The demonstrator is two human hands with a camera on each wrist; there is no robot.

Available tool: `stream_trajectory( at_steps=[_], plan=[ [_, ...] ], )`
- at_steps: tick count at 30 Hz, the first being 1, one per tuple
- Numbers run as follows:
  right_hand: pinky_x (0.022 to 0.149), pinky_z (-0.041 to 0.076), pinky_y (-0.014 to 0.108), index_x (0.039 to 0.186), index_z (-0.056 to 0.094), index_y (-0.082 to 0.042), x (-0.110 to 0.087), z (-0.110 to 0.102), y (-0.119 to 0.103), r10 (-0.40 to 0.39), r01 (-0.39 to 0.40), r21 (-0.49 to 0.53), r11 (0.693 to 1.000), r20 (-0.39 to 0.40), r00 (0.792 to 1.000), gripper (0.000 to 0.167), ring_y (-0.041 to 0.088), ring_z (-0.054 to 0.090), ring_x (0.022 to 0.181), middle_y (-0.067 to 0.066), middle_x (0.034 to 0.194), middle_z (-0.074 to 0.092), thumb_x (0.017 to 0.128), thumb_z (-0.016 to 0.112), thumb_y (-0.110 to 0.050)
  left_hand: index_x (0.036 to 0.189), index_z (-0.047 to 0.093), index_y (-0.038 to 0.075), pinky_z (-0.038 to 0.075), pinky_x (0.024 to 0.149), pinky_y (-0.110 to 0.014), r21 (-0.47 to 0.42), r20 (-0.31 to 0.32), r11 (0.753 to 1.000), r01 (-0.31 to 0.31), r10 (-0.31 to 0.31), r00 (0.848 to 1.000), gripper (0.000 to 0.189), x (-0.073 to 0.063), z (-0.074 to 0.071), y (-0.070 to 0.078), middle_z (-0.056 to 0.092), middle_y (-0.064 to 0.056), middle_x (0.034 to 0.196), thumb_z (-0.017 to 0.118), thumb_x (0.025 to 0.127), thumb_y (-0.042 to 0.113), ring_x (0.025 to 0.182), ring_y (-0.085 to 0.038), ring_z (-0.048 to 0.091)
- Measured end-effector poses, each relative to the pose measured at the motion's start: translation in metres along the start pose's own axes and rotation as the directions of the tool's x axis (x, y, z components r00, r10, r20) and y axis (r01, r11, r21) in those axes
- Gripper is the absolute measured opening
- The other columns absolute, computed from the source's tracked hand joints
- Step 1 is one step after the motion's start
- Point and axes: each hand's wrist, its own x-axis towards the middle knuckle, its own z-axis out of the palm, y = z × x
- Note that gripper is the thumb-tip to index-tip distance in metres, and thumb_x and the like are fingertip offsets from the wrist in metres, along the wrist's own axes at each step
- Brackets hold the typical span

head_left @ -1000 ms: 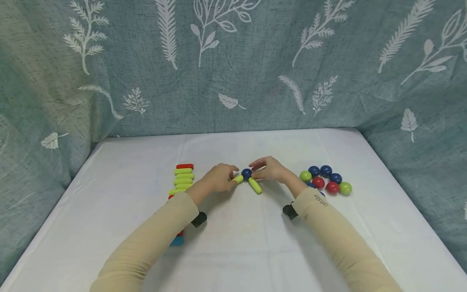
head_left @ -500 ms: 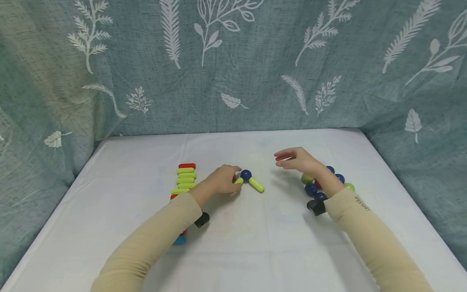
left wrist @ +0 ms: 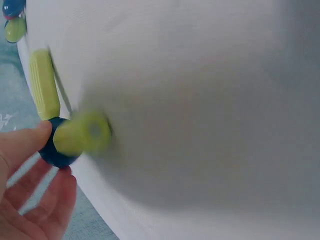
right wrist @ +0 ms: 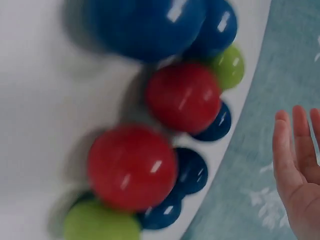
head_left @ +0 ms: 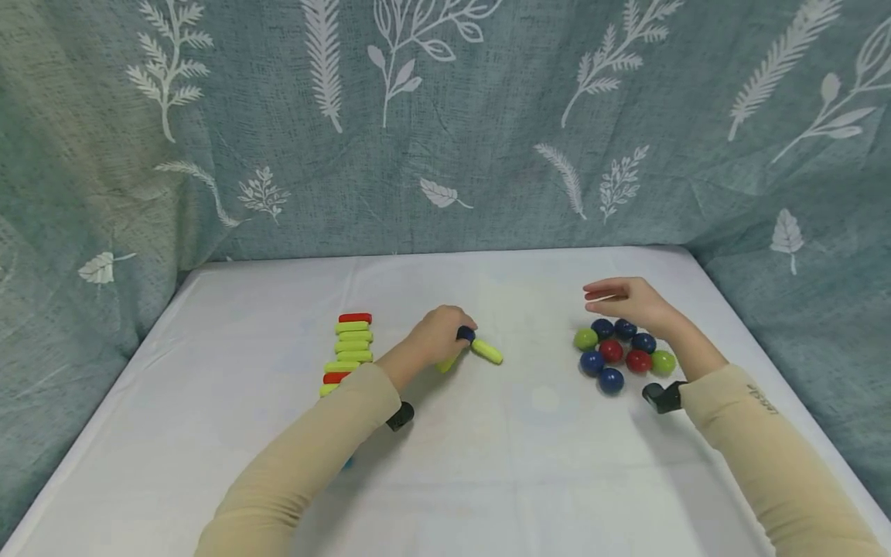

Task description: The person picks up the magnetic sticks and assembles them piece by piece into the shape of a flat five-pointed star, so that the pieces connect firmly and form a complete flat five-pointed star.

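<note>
My left hand (head_left: 435,334) pinches a dark blue ball (left wrist: 49,153) between thumb and fingertips, near the middle of the table. Two yellow-green ribbed rods, one pointing away (left wrist: 44,85) and one toward the wrist camera (left wrist: 82,132), meet the ball at an angle. In the head view, one rod (head_left: 487,352) shows to the right of the ball and the other is partly hidden below the hand. My right hand (head_left: 643,303) hovers with fingers extended, holding nothing, at the far side of a cluster of balls: two red (head_left: 611,351), two green (head_left: 585,339) and several blue (head_left: 610,381).
Left of my left arm lies a column of rods, mostly yellow-green (head_left: 354,346) with some red (head_left: 355,318); my sleeve covers its near part, where a bit of blue (head_left: 348,463) shows. A patterned curtain (head_left: 445,131) hangs behind the white-covered table (head_left: 550,480).
My right hand has left the ball and rods and moved right, over beyond the ball cluster. My left hand has shifted its hold from the left rod to the blue ball.
</note>
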Motion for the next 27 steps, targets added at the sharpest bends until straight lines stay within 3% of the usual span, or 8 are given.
stream_trajectory(
  at_steps=[5,10,14,18,27],
  plan=[
    [0.096,0.037,0.05,0.129,0.045,0.006,-0.005,-0.013,0.015,0.026,-0.027,-0.03,0.999,-0.037,0.999,0.055,0.039,0.046,0.115,0.026,0.127,0.048,0.089,0.061,-0.027,0.105,0.068,0.005,0.045,0.088,-0.032,-0.041,-0.012,0.986,0.16,-0.161,0.987,0.026,-0.006,-0.005,-0.007,0.063,-0.008,0.108,0.07,0.082,0.017,0.105,-0.022,0.055],
    [0.096,0.036,0.05,0.129,0.044,0.008,-0.007,-0.022,0.033,0.07,-0.073,-0.043,0.996,-0.066,0.995,0.053,0.041,0.046,0.115,0.029,0.127,0.046,0.089,0.06,-0.023,0.1,0.07,0.006,0.047,0.081,-0.031,-0.123,-0.043,0.966,0.227,-0.234,0.971,0.025,-0.014,-0.008,-0.016,0.066,-0.006,0.099,0.073,0.078,0.018,0.095,-0.02,0.057],
    [0.096,0.035,0.052,0.129,0.044,0.008,-0.006,-0.025,0.043,0.135,-0.138,-0.078,0.987,-0.052,0.99,0.054,0.042,0.043,0.117,0.03,0.128,0.044,0.088,0.06,-0.023,0.1,0.07,0.006,0.047,0.081,-0.032,-0.197,-0.064,0.949,0.245,-0.262,0.963,0.025,-0.019,-0.005,-0.019,0.067,-0.005,0.098,0.074,0.078,0.017,0.095,-0.02,0.057],
    [0.095,0.037,0.051,0.128,0.045,0.007,-0.005,-0.024,0.049,0.197,-0.197,-0.138,0.971,-0.013,0.98,0.056,0.042,0.043,0.116,0.03,0.129,0.043,0.087,0.062,-0.027,0.1,0.07,0.006,0.047,0.081,-0.032,-0.211,-0.088,0.951,0.227,-0.25,0.964,0.024,-0.02,-0.001,-0.021,0.067,-0.004,0.099,0.073,0.078,0.017,0.095,-0.019,0.058],
    [0.092,0.04,0.05,0.124,0.048,0.01,-0.004,-0.021,0.052,0.229,-0.222,-0.171,0.96,0.023,0.973,0.055,0.043,0.047,0.11,0.032,0.124,0.046,0.085,0.063,-0.025,0.099,0.071,0.008,0.048,0.08,-0.031,-0.217,-0.094,0.94,0.262,-0.287,0.953,0.025,-0.021,-0.001,-0.022,0.067,-0.004,0.099,0.075,0.077,0.017,0.095,-0.019,0.058]
  ],
)
